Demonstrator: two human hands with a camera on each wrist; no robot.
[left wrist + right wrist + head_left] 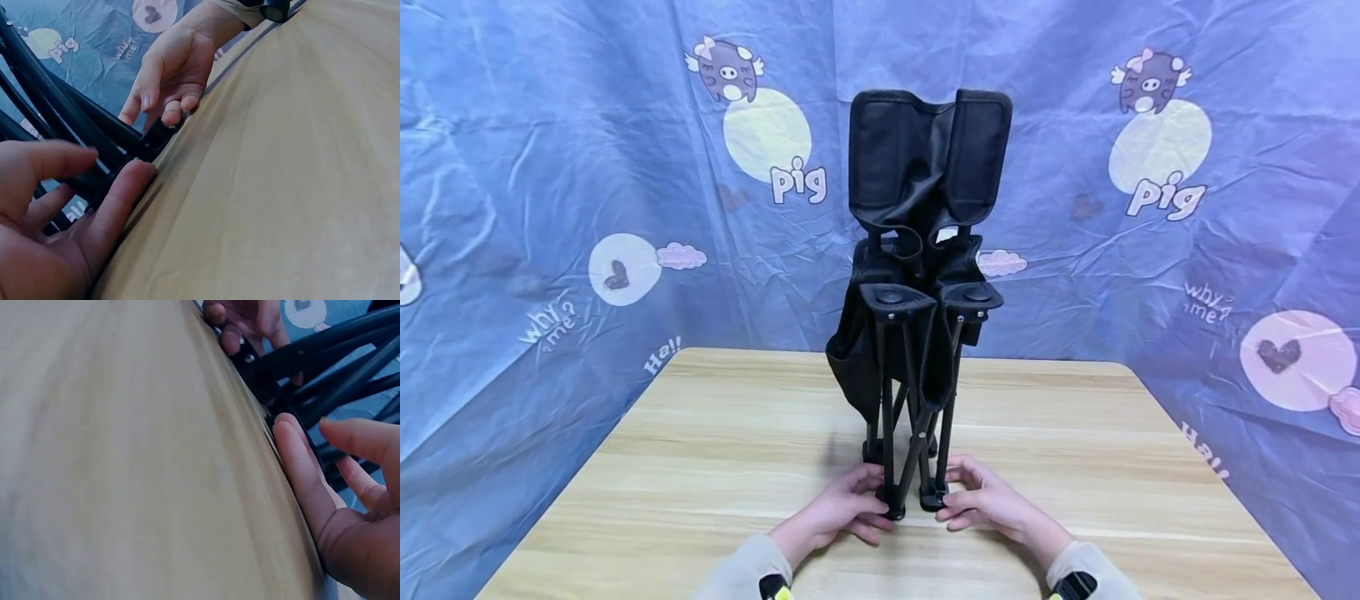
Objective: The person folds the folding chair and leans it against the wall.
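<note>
A black folding camp chair [928,158] stands upright on the table, its thin legs drawn close together and its fabric seat creased between them. At the foot of its near left leg is my left hand [842,508], fingers spread and fairly straight, fingertips touching the black plastic foot [891,504]. My right hand [988,504] lies likewise against the near right foot [933,498]. In the left wrist view, thumb and fingers of the left hand [56,231] stand apart beside the legs [75,112]. The right wrist view has the right hand [356,506] low along the tabletop.
The light wooden table [700,433] extends around the chair, its far edge behind the legs. A blue cloth [587,167] printed with pigs hangs at the back and both sides. Dark devices [1075,586] are strapped on both wrists.
</note>
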